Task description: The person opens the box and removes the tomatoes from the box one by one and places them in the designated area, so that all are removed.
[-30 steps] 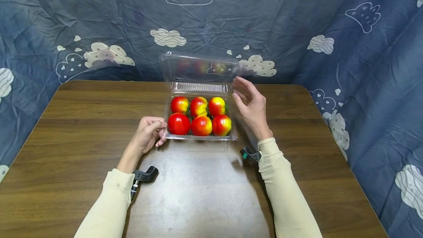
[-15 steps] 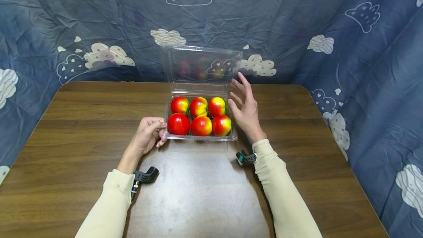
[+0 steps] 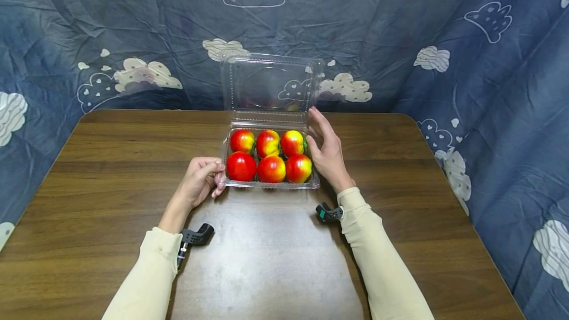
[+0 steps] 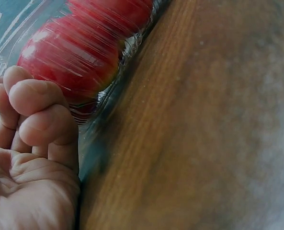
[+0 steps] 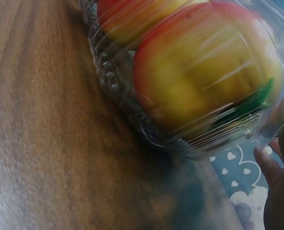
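A clear plastic clamshell container (image 3: 272, 185) sits on the table with its lid (image 3: 273, 85) raised at the back. Inside, several red-and-yellow apples (image 3: 271, 169) lie in two rows. My left hand (image 3: 200, 181) pinches the rim at the front left corner, thumb on top and fingers curled beneath. At the back right corner, my right hand (image 3: 330, 157) has its thumb on the rim and its index finger reaching toward the lid hinge. The right wrist view shows the rim between thumb and fingers, beside an apple (image 5: 199, 72) with a green leaf (image 5: 249, 103).
The brown wooden table (image 3: 111, 172) runs out on both sides. A blue curtain (image 3: 378, 38) with cloud prints hangs behind its far edge and on the right. Black camera mounts (image 3: 197, 235) are strapped at both wrists.
The lid has tilted further back until upright. My right hand has come off the lid and moved left and down to the container's right rim. My left hand has stayed in place.
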Available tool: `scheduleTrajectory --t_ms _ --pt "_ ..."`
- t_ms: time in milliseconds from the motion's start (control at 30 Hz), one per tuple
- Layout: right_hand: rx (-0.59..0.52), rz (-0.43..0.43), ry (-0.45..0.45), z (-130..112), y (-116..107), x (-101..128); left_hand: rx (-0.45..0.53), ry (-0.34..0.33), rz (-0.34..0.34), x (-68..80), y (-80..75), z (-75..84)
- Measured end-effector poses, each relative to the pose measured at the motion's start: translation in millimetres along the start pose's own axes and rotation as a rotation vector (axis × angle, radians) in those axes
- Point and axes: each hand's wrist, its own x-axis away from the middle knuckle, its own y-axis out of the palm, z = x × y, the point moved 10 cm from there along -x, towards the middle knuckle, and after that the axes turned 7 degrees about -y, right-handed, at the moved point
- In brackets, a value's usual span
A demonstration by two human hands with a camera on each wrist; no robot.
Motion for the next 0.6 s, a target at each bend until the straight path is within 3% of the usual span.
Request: scheduleTrajectory --t_ms 267,600 --pt "0.005 -0.019 0.050 12 2 2 -0.001 -0.005 0.003 -0.2 0.1 0.2" --pt "0.056 -0.022 0.051 43 6 7 -0.002 0.002 -0.004 -0.1 -0.1 0.1"
